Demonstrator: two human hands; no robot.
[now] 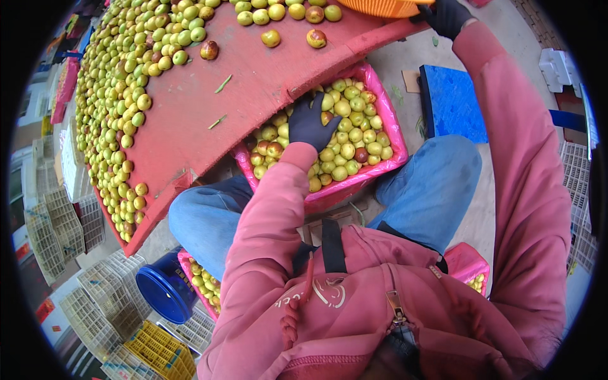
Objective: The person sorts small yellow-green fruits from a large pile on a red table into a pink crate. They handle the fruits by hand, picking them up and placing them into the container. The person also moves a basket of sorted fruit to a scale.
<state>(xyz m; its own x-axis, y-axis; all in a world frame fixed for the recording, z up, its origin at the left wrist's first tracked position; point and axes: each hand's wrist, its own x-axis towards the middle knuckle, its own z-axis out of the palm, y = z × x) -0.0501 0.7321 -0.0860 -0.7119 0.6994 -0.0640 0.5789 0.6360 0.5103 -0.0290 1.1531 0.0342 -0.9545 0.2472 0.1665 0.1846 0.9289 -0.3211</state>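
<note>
My left hand (311,122), in a dark glove, lies spread on the green and reddish jujubes (349,128) in a crate lined with pink plastic (392,116). Its thumb and fingers are apart; whether a fruit lies under the palm is hidden. At the top right my right hand (446,18), gloved too, is at the rim of an orange plastic basket (387,8), its fingers bent around the rim's end. The basket rests over the edge of a red sorting table (228,99). Many more jujubes (114,95) cover the table's left and far parts.
The table's raised edge (294,90) overhangs the crate between my knees. A blue board (453,102) lies right of it. Behind my left leg stand a blue bucket (161,292), a yellow crate (161,349) and stacked white crates (109,289). Pink-lined crates of fruit flank me.
</note>
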